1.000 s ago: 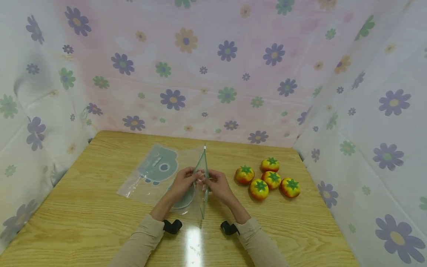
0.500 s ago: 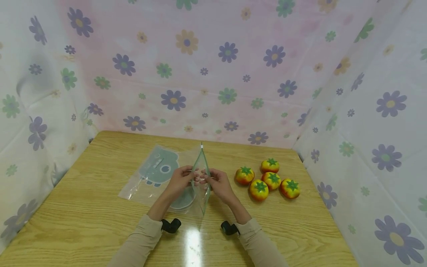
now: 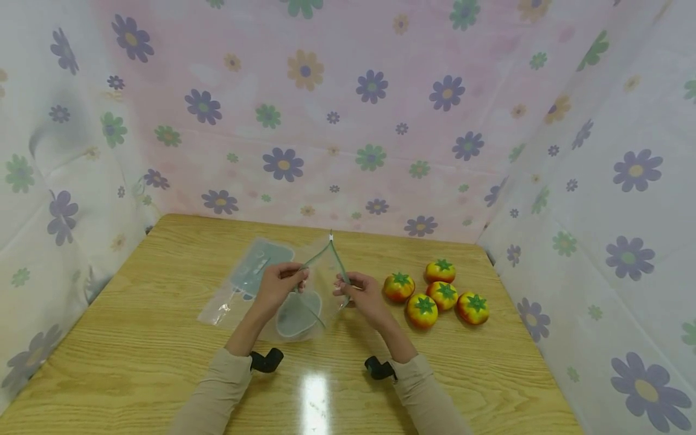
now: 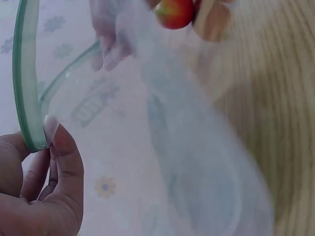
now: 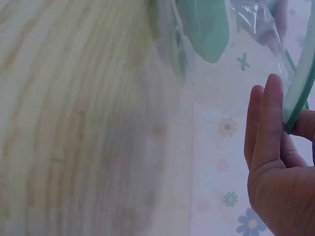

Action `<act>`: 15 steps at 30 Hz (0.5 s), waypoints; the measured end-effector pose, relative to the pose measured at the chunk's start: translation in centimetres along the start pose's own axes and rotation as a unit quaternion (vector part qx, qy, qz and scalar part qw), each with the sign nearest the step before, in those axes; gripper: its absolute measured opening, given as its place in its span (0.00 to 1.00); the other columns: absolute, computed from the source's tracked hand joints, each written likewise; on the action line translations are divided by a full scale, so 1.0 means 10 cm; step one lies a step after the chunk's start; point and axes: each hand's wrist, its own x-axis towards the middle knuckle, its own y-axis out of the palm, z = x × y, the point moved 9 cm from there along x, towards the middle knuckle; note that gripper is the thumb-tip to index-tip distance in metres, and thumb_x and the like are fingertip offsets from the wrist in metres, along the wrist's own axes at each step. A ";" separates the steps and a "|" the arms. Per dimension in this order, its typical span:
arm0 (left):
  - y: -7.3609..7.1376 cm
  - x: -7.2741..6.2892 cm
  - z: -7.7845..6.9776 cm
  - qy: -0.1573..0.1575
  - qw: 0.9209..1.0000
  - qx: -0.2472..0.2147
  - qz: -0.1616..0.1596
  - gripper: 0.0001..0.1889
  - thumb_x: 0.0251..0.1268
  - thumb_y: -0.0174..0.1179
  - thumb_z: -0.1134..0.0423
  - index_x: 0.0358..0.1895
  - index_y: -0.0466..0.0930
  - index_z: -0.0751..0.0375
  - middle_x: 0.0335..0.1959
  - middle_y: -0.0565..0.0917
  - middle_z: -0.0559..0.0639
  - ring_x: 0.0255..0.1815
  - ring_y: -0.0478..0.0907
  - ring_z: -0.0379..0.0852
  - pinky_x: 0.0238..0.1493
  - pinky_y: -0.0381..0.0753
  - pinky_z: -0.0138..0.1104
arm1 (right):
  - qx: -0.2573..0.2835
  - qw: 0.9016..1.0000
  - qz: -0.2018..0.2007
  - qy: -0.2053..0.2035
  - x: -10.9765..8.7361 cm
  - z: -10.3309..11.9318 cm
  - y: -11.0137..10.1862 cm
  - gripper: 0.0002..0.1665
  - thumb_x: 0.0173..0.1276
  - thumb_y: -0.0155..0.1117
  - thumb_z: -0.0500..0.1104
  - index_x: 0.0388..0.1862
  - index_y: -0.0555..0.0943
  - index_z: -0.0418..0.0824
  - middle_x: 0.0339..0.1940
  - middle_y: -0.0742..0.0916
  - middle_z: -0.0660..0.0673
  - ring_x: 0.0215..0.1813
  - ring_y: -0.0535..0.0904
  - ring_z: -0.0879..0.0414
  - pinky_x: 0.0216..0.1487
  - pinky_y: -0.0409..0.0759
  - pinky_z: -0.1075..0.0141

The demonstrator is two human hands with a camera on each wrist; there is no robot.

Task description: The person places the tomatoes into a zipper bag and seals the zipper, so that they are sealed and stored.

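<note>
A clear plastic zipper bag (image 3: 299, 314) with a blue-green cartoon print lies across the table, its mouth raised and spread apart. My left hand (image 3: 277, 287) pinches the left lip between thumb and fingers. On the other side, my right hand (image 3: 367, 296) pinches the right lip. The green zip strips meet at a white slider (image 3: 330, 237) at the far end. In the left wrist view the green-edged lip (image 4: 19, 73) bends down into the pinch of the left fingers. The right wrist view shows the green strip (image 5: 302, 83) between right thumb and fingers.
Several red-and-yellow toy tomatoes (image 3: 443, 295) with green star tops sit on the wooden table (image 3: 163, 362) right of the bag. A flowered cloth (image 3: 337, 145) hangs behind and at both sides. Black wrist cameras (image 3: 266, 360) stick out from the sleeves.
The hands have moved apart, left hand to the left and right hand slightly to the right. The bag's mouth has gone from a narrow slit to a wide gap.
</note>
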 end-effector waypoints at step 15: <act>-0.52 -0.06 -0.36 0.059 0.995 0.069 -0.047 0.15 0.71 0.65 0.66 0.52 0.84 0.76 0.33 0.87 0.45 0.29 0.82 0.38 0.34 0.86 0.32 | 0.019 0.999 0.016 0.033 -0.05 0.00 -0.26 0.19 0.81 0.53 0.35 0.64 0.75 0.24 0.60 0.80 0.25 0.49 0.87 0.57 0.44 0.88 0.67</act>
